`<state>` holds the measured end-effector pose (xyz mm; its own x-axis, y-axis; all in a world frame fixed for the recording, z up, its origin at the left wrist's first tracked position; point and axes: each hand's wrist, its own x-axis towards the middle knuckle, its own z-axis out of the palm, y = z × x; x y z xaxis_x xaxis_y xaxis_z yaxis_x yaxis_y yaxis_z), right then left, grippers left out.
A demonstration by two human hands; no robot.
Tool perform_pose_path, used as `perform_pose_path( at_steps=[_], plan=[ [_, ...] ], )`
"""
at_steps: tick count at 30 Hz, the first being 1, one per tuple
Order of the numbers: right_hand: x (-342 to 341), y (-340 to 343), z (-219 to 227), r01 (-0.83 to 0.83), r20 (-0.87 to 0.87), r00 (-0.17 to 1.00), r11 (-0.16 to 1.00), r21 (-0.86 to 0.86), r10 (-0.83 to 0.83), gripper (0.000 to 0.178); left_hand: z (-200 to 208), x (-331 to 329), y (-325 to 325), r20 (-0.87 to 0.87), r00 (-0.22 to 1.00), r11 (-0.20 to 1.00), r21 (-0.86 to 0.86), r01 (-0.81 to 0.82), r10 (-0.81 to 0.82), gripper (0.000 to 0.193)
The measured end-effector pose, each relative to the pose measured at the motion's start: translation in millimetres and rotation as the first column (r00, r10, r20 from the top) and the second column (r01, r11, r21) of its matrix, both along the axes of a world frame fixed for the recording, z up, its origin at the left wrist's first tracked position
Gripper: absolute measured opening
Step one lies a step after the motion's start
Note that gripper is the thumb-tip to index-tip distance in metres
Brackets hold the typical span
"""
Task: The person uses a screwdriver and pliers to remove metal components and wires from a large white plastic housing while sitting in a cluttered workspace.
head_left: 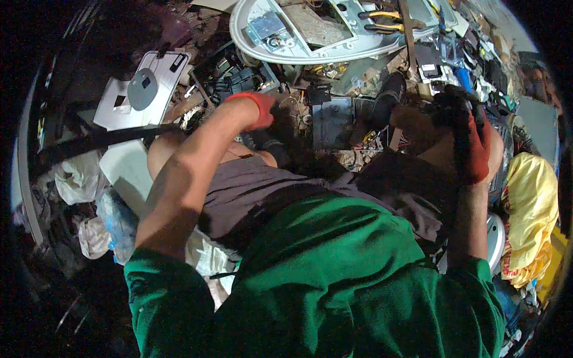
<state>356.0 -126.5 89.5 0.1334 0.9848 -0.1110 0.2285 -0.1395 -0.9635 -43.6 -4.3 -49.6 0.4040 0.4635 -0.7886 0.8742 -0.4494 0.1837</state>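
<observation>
My left hand (260, 110) wears a red glove and hangs over the dark clutter beside my left knee. Its fingers are lost in shadow, so their grip does not show. By my right knee is my right hand (470, 134), in a red glove with a black coating. Its dark fingers look curled, and I cannot make out what lies in them. Between my feet a flat grey metal box (333, 122) rests on the littered floor. Black device parts (239, 74) lie just beyond my left hand.
Ahead sits a big white plastic casing (262, 52), with yellow-and-black pliers (385, 28) on it. A white panel (110, 107) bearing a grey rounded plate (142, 89) lies to the left. On the right are a yellow bag (531, 215) and heaped electronic scrap (439, 62).
</observation>
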Motion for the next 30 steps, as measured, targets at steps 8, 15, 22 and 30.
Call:
perform_pose_path(
  at_steps=[8,15,22,30],
  plan=[
    [-5.6,12.8,-27.5,0.092,-0.089,0.991,0.995,-0.047,-0.096,0.044,-223.4,-23.2,29.0,0.046,0.961,0.778,0.577,-0.247,0.271,0.044],
    [50.6,12.7,-52.1,0.194,0.204,0.966,0.967,-0.167,-0.159,0.049,-244.0,-11.6,37.5,0.185,0.982,0.682,0.724,-0.105,-0.045,0.039],
    [27.7,22.8,-39.2,0.136,0.417,0.906,0.984,-0.115,-0.077,0.05,-235.0,-19.0,29.1,0.109,0.991,0.73,0.671,-0.134,0.082,0.041],
    [8.8,14.2,-22.3,0.231,-0.212,0.943,0.963,-0.136,-0.256,0.042,-216.6,-11.4,24.2,-0.107,0.987,0.79,0.612,-0.033,0.124,0.03]
  ],
)
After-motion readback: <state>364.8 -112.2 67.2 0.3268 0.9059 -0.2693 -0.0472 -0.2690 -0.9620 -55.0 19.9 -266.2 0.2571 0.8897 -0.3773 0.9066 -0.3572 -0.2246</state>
